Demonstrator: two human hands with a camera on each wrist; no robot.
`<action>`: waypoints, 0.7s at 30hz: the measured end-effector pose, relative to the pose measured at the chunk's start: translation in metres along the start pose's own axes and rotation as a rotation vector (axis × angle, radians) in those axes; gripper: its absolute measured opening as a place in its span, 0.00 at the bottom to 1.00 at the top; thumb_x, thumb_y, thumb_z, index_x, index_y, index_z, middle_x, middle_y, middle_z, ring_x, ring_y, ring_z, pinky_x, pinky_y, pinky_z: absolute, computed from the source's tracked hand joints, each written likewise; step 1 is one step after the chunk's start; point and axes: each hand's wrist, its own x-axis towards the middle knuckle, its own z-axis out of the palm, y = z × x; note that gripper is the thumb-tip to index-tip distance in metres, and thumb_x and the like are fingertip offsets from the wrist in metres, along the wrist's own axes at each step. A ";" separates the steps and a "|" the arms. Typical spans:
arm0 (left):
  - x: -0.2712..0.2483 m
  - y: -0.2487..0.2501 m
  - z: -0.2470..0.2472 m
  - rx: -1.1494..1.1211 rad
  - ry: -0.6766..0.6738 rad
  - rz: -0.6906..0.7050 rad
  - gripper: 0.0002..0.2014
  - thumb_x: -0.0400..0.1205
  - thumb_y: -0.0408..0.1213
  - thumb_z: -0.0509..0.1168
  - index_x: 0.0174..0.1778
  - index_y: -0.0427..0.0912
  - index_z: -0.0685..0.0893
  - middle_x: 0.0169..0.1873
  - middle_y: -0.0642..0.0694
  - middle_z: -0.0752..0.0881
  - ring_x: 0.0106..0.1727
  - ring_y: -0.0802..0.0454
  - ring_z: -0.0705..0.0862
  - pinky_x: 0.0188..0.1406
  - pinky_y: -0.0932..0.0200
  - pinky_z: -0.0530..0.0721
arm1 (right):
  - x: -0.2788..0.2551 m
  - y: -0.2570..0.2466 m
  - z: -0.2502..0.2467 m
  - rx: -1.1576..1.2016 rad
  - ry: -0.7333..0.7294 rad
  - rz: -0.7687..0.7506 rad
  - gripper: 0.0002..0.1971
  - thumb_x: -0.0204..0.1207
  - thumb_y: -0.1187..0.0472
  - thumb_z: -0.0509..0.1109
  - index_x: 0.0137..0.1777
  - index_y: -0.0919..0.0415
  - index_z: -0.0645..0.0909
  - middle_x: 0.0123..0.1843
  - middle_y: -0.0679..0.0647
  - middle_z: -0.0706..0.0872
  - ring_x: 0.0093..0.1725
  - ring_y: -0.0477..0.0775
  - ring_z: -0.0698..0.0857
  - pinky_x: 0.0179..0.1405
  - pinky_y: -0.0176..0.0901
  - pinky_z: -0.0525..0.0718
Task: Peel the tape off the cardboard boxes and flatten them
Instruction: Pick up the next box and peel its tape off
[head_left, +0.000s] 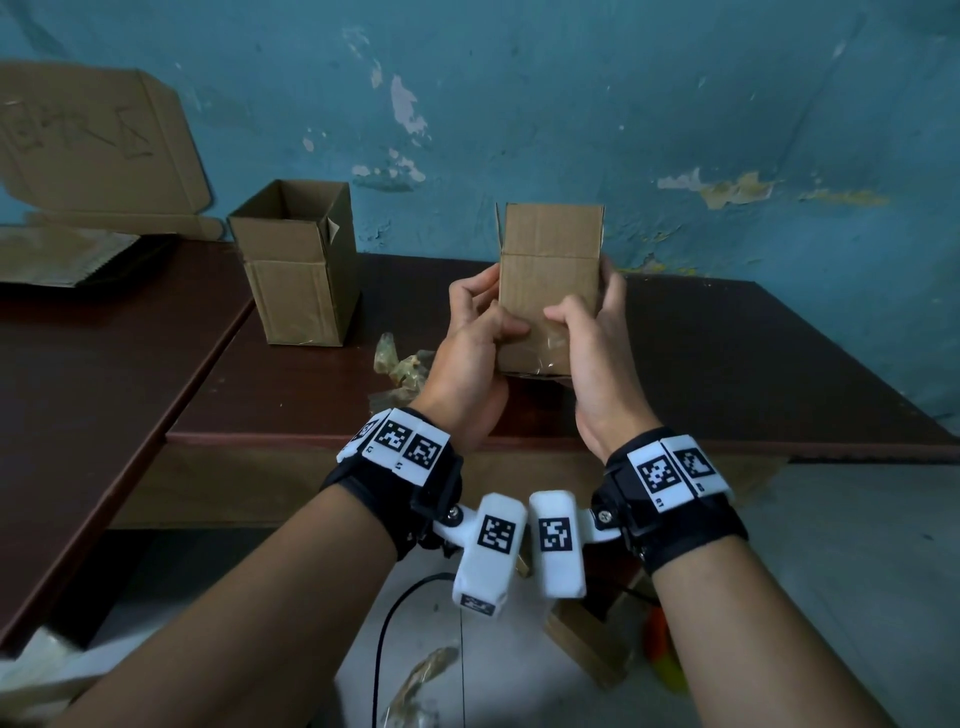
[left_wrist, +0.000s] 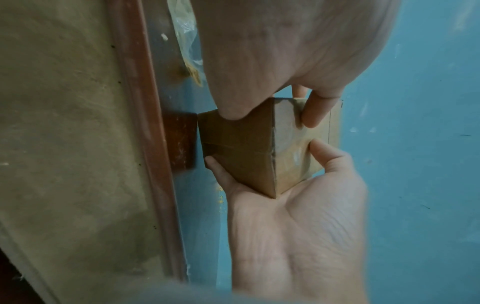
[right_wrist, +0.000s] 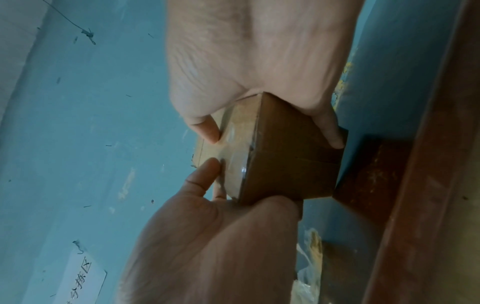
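Brown cardboard box (head_left: 549, 270); peeling blue wall (head_left: 571, 104); dark-brown table (head_left: 727, 353).

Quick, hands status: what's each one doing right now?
Left hand: grip closed on the small cardboard box, thumb on its front.
Right hand: grip closed on the same box, thumb on the taped lower end.

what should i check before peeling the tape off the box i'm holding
1. Box held off the table: ok, both hands grip it.
2. Left hand grip: ok, thumb on the front face.
3. Right hand grip: ok, thumb on the tape.
4. Tape edge lifted: cannot tell.
5. Top flaps open: ok, standing up.
6. Bottom seam taped: cannot tell.
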 end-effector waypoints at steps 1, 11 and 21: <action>0.000 0.001 0.000 -0.002 -0.001 -0.002 0.30 0.73 0.21 0.62 0.72 0.46 0.74 0.74 0.36 0.82 0.73 0.37 0.83 0.63 0.44 0.89 | 0.000 0.000 0.000 0.004 0.000 -0.001 0.35 0.84 0.70 0.65 0.89 0.47 0.64 0.75 0.53 0.85 0.69 0.49 0.89 0.56 0.40 0.89; 0.001 -0.002 -0.001 -0.037 0.008 -0.014 0.27 0.83 0.21 0.58 0.79 0.43 0.72 0.66 0.39 0.87 0.69 0.40 0.86 0.67 0.43 0.88 | 0.000 -0.001 0.001 -0.016 -0.016 -0.026 0.36 0.83 0.69 0.66 0.89 0.45 0.64 0.78 0.52 0.83 0.71 0.47 0.87 0.63 0.43 0.88; 0.002 -0.004 0.000 -0.001 0.037 -0.002 0.31 0.74 0.29 0.66 0.75 0.46 0.73 0.75 0.35 0.82 0.74 0.37 0.85 0.66 0.46 0.88 | -0.004 -0.006 -0.001 -0.069 -0.057 -0.021 0.37 0.85 0.69 0.65 0.91 0.44 0.60 0.79 0.51 0.80 0.74 0.47 0.84 0.74 0.50 0.86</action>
